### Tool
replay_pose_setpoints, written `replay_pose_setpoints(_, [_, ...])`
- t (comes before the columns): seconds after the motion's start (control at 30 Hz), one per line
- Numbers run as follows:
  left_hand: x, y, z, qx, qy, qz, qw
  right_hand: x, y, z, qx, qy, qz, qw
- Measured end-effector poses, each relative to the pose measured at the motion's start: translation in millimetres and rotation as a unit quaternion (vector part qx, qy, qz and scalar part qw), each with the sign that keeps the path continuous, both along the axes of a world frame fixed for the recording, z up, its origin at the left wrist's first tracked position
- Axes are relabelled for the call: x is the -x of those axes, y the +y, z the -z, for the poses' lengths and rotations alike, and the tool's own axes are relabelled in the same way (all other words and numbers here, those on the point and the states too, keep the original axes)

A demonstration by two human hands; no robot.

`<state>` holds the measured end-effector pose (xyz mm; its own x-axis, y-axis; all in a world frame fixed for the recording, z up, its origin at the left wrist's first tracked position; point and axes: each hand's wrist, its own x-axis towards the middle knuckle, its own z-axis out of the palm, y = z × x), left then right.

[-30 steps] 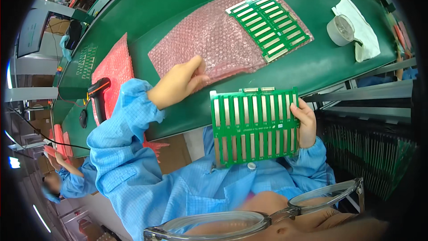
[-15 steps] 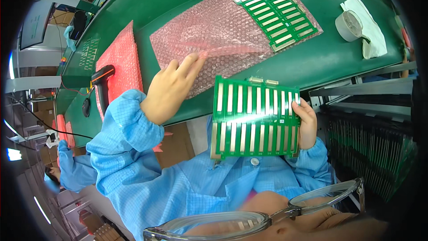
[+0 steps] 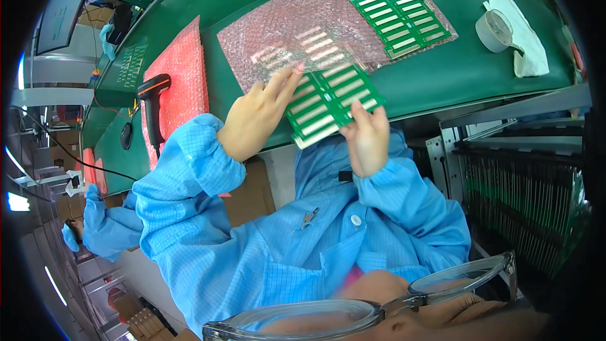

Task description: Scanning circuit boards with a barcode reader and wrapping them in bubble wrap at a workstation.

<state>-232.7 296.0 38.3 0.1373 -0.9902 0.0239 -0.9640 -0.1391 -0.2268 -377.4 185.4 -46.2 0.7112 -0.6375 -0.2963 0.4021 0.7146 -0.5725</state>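
Head cam: I saw the right hand gripping one green board, left hand pinching one bubble bag, second board on top.

On the workbench: left, a barcode scanner atop bubble wrap; centre, a bubble-wrap bag — circuit board on it, second board partly inside — cup right.

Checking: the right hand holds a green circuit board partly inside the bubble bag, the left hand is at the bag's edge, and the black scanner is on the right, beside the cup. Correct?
No: in the head view, the black scanner is on the left, by the red bubble wrap. The right hand, green circuit board, bubble bag and left hand are as you say.
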Motion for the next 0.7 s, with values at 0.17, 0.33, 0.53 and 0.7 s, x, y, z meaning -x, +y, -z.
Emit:
replay_pose_setpoints(0.17, [-2,7,5,0.006,0.01,-0.005,1.0,-62,8,-6,0.007,0.0,0.018,1.0])
replay_pose_setpoints(0.33, [-5,6,7,0.011,-0.012,0.001,1.0,-118,-13,19,0.012,0.033,-0.024,0.999])
replay_pose_setpoints(0.53, [-31,18,12,-0.035,-0.079,0.012,0.996,-108,-38,14,0.112,0.038,-0.263,0.957])
replay_pose_setpoints(0.7, [-25,36,22,-0.1,-0.042,-0.069,0.992,-50,-111,-42,0.557,0.294,-0.329,0.703])
